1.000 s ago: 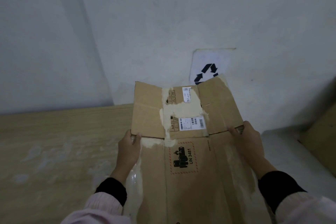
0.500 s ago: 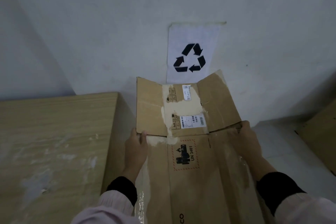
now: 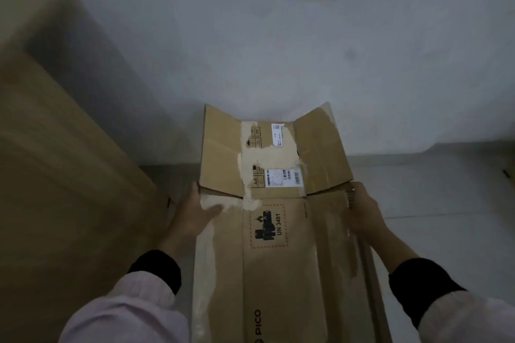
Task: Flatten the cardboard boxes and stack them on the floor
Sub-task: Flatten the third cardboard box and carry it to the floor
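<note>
Cardboard box [image 3: 281,273], already pressed flat, held out over the floor [image 3: 432,189], tilted, far end lower. Nothing stacked on the floor that I can see from here.

- Left hand [image 3: 192,217] grips the left edge, thumb lying across the top face. Right hand [image 3: 365,214] is wrapped round the right edge, its fingers [image 3: 358,195] curled over the cardboard. Both holds sit just short of the crease.
- Beyond the fingers, the end flaps [image 3: 223,159] hang loose, the right one angled up. Beyond those, the wall [image 3: 278,64].
- Outboard of the left fingers, close by: the corner of a wooden surface [image 3: 61,175].

Risks, as I judge them:
- The flaps are unsupported. Lowered far end first, they could catch on the floor and buckle under, leaving the sheet humped.
- Pushed too far forward, the flap tips would jam against the wall.
- The left edge passes near the wooden corner. A drift that way could snag the box or knock the knuckles.
- The face under the left thumb looks torn and pale, possibly tape residue; light is dim, hard to be sure. A slick patch there could let the grip slip.
</note>
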